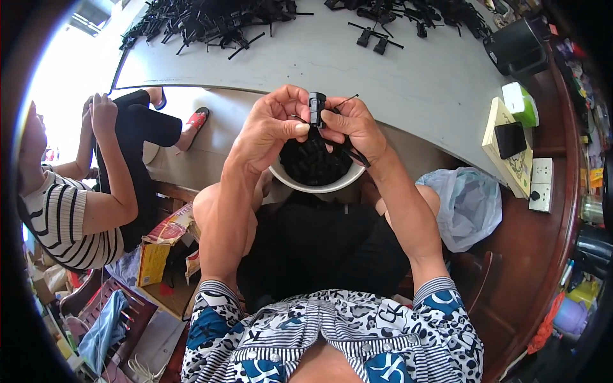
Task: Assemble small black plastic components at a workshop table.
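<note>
In front of me, both hands hold up a small black plastic piece with a thin black strap (316, 102). My left hand (271, 131) is closed, its thumb and fingers pinching the piece's left side. From the other side my right hand (357, 127) is closed too, its thumb pressed on the piece, and a loop of black strap hangs below its fingers. Under the hands sits a pale round bowl (317, 189) between my knees, with many small black pieces inside. My hands partly hide the bowl's far rim.
A grey table (306, 60) stands ahead, bearing tangled piles of black strapped parts (211, 22). Another person (76, 204) sits at the left. A plastic bag (463, 207) is by my right knee; a tissue pack (520, 105) and a power socket (541, 185) are farther right.
</note>
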